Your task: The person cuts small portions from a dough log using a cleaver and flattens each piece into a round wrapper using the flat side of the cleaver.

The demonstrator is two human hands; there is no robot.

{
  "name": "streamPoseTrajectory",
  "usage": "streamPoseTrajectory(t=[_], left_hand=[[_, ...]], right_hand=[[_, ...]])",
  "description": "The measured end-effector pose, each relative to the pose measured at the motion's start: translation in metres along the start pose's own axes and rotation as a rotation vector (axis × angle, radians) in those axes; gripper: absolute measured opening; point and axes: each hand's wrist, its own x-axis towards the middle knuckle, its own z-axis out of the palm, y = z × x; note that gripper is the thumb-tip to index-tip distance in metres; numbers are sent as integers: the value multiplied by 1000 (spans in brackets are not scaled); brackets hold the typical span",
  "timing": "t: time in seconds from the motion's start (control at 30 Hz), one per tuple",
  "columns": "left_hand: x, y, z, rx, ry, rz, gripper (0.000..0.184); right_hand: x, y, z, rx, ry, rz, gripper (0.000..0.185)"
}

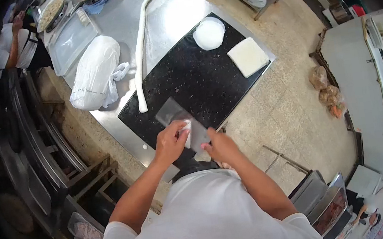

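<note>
Fingers bent and pinched together, my left hand [171,141] holds a small piece of white dough [187,134] at the near side of a black slab. My right hand [223,146] is closed around the near end of a wide, flat metal cleaver [172,112]; its handle is hidden in the hand. The blade slants across the slab, and the dough piece is against or over it; I cannot tell which. A pale flat scrap [202,156] lies just under my right hand. Beyond my left hand stretches a long dough rope [140,54].
The black slab [177,78] sits on a steel table [123,14]. On it are a round white stack [209,33] and a square white stack [248,57]. A plastic-wrapped white bundle [96,73] lies left. Another person [13,47] stands at the far left corner.
</note>
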Motion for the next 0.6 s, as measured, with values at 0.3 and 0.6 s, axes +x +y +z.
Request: streamPoseTrajectory(t=[0.3, 0.6], left_hand=[[143, 61, 40, -202, 212, -71, 35], [188, 28, 42, 299, 205, 296, 57]], right_hand=[[-31, 91, -62, 41, -61, -86, 30], [-10, 119, -144, 597, 362, -85, 26]])
